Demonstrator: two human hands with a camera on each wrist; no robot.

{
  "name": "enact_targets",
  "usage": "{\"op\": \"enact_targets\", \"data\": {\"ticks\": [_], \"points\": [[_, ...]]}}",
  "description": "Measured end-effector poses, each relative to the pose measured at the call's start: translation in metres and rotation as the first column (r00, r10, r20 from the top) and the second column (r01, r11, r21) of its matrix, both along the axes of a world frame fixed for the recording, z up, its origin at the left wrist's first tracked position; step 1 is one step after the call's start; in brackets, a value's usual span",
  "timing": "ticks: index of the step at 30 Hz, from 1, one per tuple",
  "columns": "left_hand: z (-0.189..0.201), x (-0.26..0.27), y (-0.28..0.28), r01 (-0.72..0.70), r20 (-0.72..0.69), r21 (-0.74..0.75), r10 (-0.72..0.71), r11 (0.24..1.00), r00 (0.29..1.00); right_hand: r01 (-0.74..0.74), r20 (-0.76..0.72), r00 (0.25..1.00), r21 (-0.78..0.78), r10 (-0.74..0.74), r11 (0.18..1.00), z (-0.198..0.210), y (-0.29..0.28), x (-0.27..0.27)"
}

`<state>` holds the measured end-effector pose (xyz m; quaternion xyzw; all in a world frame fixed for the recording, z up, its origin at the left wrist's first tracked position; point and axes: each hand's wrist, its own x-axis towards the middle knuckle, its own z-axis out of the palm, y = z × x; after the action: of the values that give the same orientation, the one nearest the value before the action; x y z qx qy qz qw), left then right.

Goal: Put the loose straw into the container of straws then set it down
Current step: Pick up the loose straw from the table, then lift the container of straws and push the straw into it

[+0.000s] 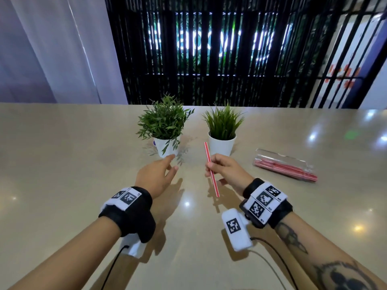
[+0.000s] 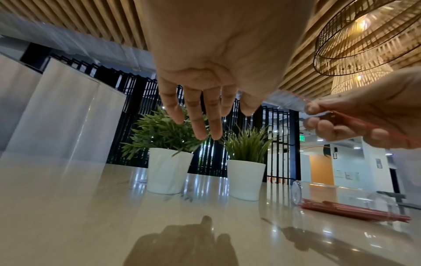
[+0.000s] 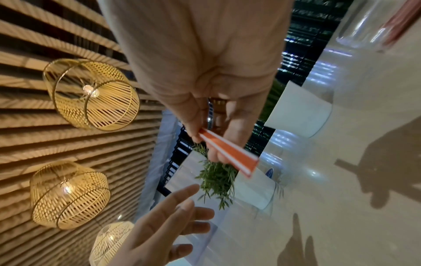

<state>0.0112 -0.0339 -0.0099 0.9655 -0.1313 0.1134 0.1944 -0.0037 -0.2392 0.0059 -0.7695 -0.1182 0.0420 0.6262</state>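
Note:
My right hand (image 1: pixel 217 167) pinches a red-and-white striped straw (image 1: pixel 211 168) above the table's middle; the straw (image 3: pixel 227 153) sticks out past thumb and fingers in the right wrist view. A clear container (image 1: pixel 284 164) full of red straws lies on its side to the right, apart from both hands. Low on the table in the left wrist view lie the container (image 2: pixel 337 196) and its red straws (image 2: pixel 355 212). My left hand (image 1: pixel 161 174) hovers over the table to the left of the straw, its fingers (image 2: pixel 205 115) straight and spread, holding nothing.
Two small green plants in white pots (image 1: pixel 165 146) (image 1: pixel 222 144) stand just beyond my hands. The beige glossy table (image 1: pixel 62 164) stretches wide on both sides. Black slatted screens and a curtain stand behind the far edge. Cables trail from both wristbands.

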Motion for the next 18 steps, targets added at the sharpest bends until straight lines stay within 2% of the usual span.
{"op": "enact_targets", "data": {"ticks": [8, 14, 18], "points": [[0.013, 0.013, -0.069, 0.168, 0.038, -0.032, -0.167, 0.985, 0.985, 0.213, 0.059, 0.974, 0.076, -0.218, 0.974, 0.008, -0.063, -0.029], [0.023, 0.034, -0.15, 0.32, -0.053, -0.11, -0.327, 0.941, 0.944, 0.356, 0.092, 0.928, 0.067, -0.361, 0.932, 0.015, -0.117, -0.047], [0.024, 0.047, -0.204, 0.392, -0.06, -0.144, -0.404, 0.909, 0.913, 0.46, 0.077, 0.879, 0.115, -0.47, 0.88, 0.012, -0.15, -0.056]]}}
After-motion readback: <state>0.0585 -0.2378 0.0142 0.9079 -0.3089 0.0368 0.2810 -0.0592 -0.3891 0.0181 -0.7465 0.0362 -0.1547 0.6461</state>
